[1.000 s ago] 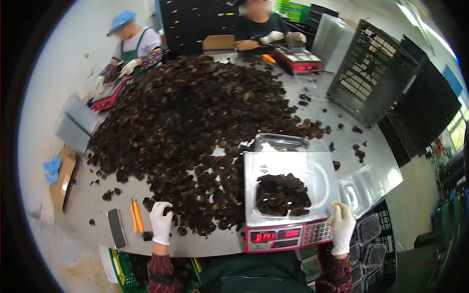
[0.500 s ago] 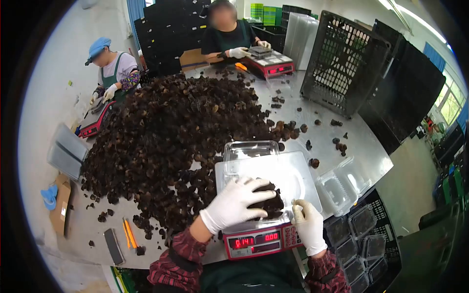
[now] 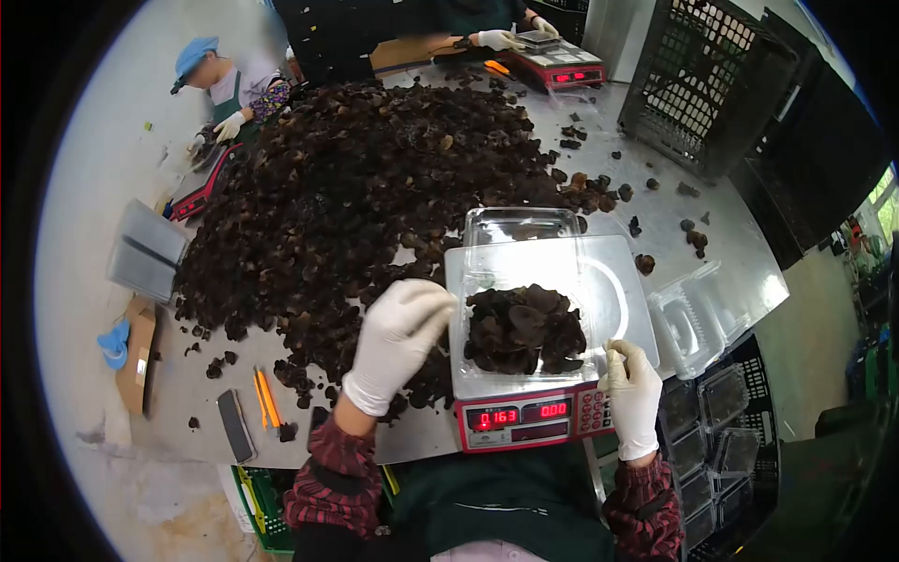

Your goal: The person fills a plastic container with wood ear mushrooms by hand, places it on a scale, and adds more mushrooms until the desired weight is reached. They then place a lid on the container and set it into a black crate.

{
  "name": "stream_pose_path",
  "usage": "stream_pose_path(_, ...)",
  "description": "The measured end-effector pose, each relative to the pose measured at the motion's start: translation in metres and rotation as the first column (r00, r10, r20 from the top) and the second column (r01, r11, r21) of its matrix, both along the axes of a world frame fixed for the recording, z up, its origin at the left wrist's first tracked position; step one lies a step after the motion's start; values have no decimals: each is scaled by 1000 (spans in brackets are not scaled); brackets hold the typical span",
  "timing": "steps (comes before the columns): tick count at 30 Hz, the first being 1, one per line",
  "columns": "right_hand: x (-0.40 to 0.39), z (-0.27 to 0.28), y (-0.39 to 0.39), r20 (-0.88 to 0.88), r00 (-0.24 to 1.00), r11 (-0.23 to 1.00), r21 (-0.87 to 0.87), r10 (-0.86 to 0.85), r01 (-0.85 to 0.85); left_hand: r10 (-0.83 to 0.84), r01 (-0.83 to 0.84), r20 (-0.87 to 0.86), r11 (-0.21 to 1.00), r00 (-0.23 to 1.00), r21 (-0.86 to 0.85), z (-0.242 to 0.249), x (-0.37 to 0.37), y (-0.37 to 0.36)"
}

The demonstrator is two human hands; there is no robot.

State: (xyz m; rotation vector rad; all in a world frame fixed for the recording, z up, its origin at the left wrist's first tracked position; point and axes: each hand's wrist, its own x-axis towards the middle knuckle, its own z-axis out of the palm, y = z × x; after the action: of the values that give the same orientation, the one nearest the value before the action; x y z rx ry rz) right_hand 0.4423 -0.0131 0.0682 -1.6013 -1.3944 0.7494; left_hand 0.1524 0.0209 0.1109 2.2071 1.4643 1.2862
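Observation:
A heap of dark wood ear mushrooms (image 3: pixel 526 330) rests on the silver pan of the red digital scale (image 3: pixel 513 421), whose display reads 0.163. What looks like a clear plastic container lies under the heap, its edges hard to make out. My gloved left hand (image 3: pixel 393 342) hovers left of the pan, fingers bent and thumb somewhat apart, with nothing visible in it. At the scale's front right corner is my gloved right hand (image 3: pixel 633 393), thumb and fingertips pinched together; whatever they hold cannot be made out. A clear plastic box (image 3: pixel 523 225) sits behind the pan.
A large pile of wood ears (image 3: pixel 356 187) covers the table's middle. More clear containers (image 3: pixel 688 318) lie at right, above a black crate (image 3: pixel 760 393). A phone (image 3: pixel 236 426) and orange-handled tool (image 3: pixel 266 398) lie left. Two co-workers sit beyond, with scales (image 3: pixel 557 70).
My left hand has lifted off the mushrooms and moved left of the pan. The reading has gone from 0.141 to 0.163. My view has tilted downward; my right hand stays near the scale's corner.

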Motion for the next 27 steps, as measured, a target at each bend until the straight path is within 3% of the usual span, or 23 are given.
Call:
stream_pose_path(1, -2, -1, 1, 7, 1000, 1000, -19, 1, -1, -11, 11, 17, 999, 1000, -43, 0, 9, -4)
stream_pose_path(3, -11, 2, 3, -11, 1000, 997, -72, -16, 15, -180, 173, -235, 984, 955, -53, -12, 17, -1)
stream_pose_path(6, -11, -5, 5, 14, 999, 999, 26, 29, -30, -149, 143, -70, 986, 986, -86, -22, 15, -6)
stream_pose_path(7, -9, -2, 3, -28, 1000, 1000, -20, 12, -12, -94, 94, 28, 995, 995, -16, -20, 7, -8)
stream_pose_path(9, -4, 0, 1, -51, 998, 999, -14, -36, 35, 78, -58, 132, 987, 988, -147, -27, -18, -18)
stream_pose_path(10, 1, -2, 1, -23, 998, 998, -26, -59, 59, 128, -125, 37, 989, 991, -74, -33, -33, -21)
stream_pose_path(11, 3, -2, 1, -60, 996, 998, -7, -61, 61, 182, -165, 73, 966, 981, -200, -49, -47, -28)
stream_pose_path(13, 11, -11, 2, -68, 994, 996, -10, -87, 86, 163, -184, -138, 970, 977, -161, -78, -68, -44)
stream_pose_path(15, 15, -13, 1, -69, 994, 996, -22, -87, 85, 137, -189, -236, 958, 962, -216, -98, -64, -65)
stream_pose_path(19, 13, -13, 0, -34, 997, 997, -23, -76, 75, 176, -255, -452, 960, 875, -119, -118, -45, -81)
stream_pose_path(20, 12, -12, -1, -32, 996, 997, -24, -78, 77, 174, -252, -450, 960, 876, -120, -126, -47, -80)
stream_pose_path(22, 12, -11, -2, -44, 997, 998, 4, -60, 60, 213, -268, -268, 945, 939, -189, -138, -57, -77)
stream_pose_path(25, 15, -8, -5, -25, 995, 995, -22, -93, 93, 300, -285, -12, 891, 954, -354, -114, -72, -71)
stream_pose_path(27, 17, -9, -7, -19, 995, 994, -24, -103, 102, 321, -285, 15, 860, 947, -422, -99, -74, -70)
